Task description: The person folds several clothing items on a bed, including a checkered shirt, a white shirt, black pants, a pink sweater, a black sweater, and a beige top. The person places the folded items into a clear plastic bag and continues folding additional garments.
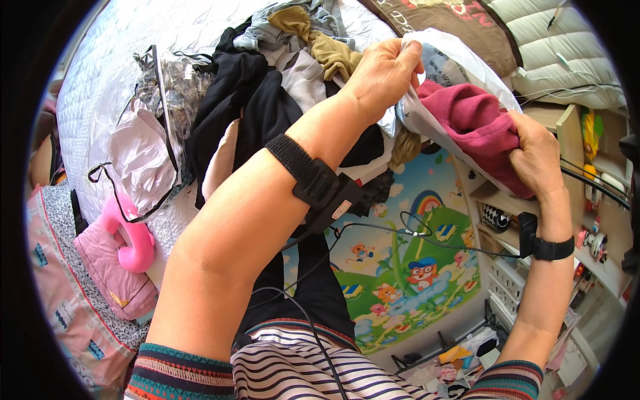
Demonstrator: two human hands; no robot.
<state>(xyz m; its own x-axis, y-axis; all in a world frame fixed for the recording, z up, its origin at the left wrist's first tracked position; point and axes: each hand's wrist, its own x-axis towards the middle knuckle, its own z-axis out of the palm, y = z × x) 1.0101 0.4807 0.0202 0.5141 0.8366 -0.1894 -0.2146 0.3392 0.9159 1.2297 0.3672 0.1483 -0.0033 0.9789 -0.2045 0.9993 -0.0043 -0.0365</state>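
My left hand (387, 75) grips the rim of a white plastic bag (450, 42) at the upper right. A magenta garment (465, 112) lies partly inside the bag, its folds showing at the mouth. My right hand (537, 150) is closed on the bag's right edge beside the magenta cloth; whether it also pinches the cloth I cannot tell. Left of the bag, a heap of clothes lies on the bed, with a black garment (225, 100), an olive one (332, 55) and a light grey one (305, 80).
On the white quilt (120, 40) at left are a clear bag of clothes (175, 85) and a pink neck pillow (137, 245). A cartoon mat (400, 280) covers the floor. Open shelves (575, 215) stand at right. Black cables run between my wrist straps and down my front.
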